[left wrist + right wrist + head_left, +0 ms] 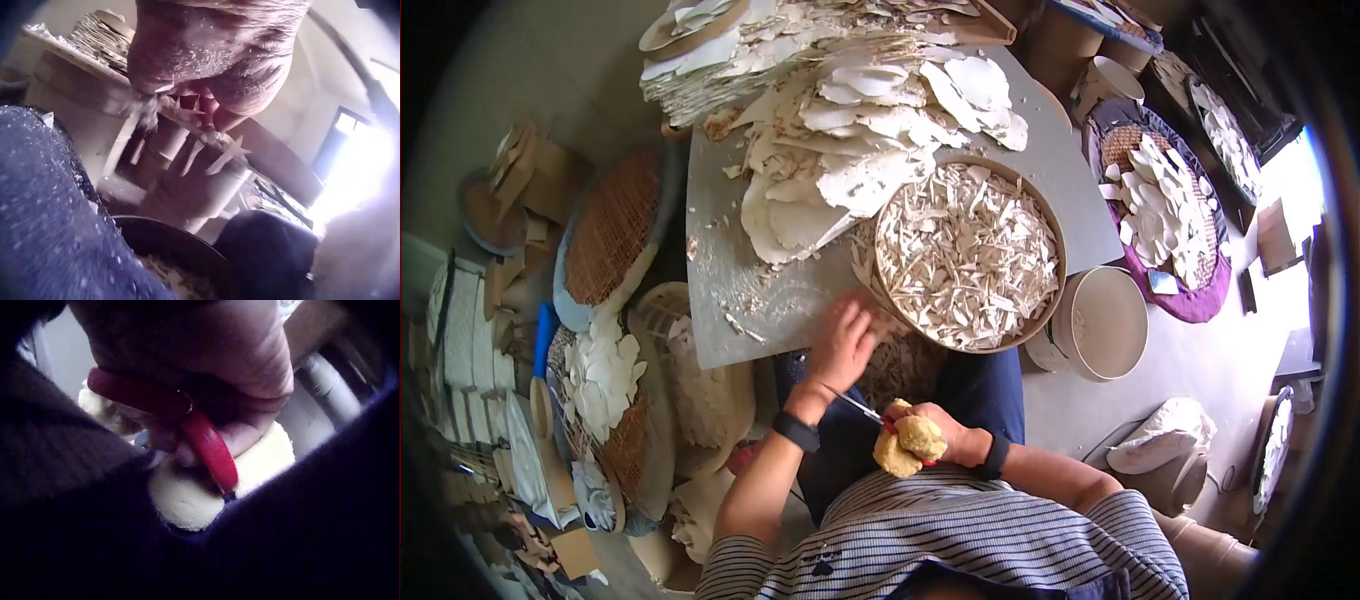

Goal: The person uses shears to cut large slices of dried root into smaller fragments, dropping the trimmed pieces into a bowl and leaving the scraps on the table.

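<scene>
My left hand, blurred, is at the table's near edge with its fingers extended, left of a round tray heaped with pale cut strips. In the left wrist view, several strips stick out or drop below that hand, and a dark-rimmed container with pale bits stands between the legs. My right hand grips red-handled scissors at the lap. Yellow foam padding is wrapped about the handles, and the blades point up toward my left wrist.
Large white flat slices are piled on the grey table. An off-white bucket stands right of the tray. Round baskets bearing more slices stand to the right, and others with slices to the left.
</scene>
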Tool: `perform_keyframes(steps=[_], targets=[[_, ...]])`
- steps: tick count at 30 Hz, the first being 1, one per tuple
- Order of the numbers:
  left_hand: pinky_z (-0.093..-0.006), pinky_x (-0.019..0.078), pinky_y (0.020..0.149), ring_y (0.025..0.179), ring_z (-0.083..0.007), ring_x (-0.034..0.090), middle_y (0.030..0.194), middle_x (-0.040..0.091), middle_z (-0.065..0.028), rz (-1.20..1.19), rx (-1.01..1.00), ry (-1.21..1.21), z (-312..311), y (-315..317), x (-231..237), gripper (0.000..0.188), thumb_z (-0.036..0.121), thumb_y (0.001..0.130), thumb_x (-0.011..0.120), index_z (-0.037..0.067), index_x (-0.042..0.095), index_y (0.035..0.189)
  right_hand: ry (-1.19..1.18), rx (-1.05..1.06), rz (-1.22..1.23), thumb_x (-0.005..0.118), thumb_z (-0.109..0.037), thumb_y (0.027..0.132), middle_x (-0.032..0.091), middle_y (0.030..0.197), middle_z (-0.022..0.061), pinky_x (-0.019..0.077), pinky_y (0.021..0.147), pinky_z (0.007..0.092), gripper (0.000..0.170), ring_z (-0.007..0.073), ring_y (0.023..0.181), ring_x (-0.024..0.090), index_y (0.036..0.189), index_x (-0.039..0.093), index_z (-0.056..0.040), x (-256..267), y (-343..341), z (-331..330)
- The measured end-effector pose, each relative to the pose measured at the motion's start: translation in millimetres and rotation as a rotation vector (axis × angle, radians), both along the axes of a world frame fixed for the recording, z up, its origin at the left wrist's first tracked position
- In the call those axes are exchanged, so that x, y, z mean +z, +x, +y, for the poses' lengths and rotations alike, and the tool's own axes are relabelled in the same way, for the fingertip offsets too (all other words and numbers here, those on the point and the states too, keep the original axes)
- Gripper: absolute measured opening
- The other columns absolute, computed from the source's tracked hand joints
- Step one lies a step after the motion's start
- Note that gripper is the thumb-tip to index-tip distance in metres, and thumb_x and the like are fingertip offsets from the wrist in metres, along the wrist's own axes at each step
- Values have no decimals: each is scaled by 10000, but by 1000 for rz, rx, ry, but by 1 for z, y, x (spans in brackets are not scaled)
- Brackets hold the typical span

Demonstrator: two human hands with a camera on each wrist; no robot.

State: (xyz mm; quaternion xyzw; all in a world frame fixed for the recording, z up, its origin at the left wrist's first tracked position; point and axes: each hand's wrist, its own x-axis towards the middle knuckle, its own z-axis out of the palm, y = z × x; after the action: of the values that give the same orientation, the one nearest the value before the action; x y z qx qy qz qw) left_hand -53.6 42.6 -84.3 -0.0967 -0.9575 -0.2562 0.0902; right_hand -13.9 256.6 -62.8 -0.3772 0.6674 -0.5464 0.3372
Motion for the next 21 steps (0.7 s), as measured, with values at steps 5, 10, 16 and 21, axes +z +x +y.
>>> perform_keyframes(steps=[5,10,16,21], targets=[[-335,417,920,1042,-229,543,1098,594,-94,-406,-101,568,-12,-1,46,241,160,842,569,31,608,1041,34,37,94,604,-209,748,566,812,123,464,661,351,195,317,762,568,839,575,-40,12,-7,0],[-324,489,836,933,-228,609,1032,607,-147,-389,356,1434,-67,-59,68,310,149,883,528,-38,512,1130,75,6,-59,632,-217,723,560,800,125,454,650,350,217,313,756,562,827,569,-36,7,-10,3],[-347,479,869,998,-261,575,1045,572,-150,-296,370,1708,-94,-119,49,274,169,860,577,-21,521,1049,47,-70,-198,661,-221,687,565,804,127,460,643,352,252,316,767,565,833,567,-38,-12,-8,2],[-347,526,789,913,-269,612,934,583,-140,-332,375,1773,-88,-141,46,216,167,840,609,-16,533,924,121,-85,-201,659,-218,686,575,805,128,465,636,353,284,319,758,577,878,554,-35,-7,-12,-1]])
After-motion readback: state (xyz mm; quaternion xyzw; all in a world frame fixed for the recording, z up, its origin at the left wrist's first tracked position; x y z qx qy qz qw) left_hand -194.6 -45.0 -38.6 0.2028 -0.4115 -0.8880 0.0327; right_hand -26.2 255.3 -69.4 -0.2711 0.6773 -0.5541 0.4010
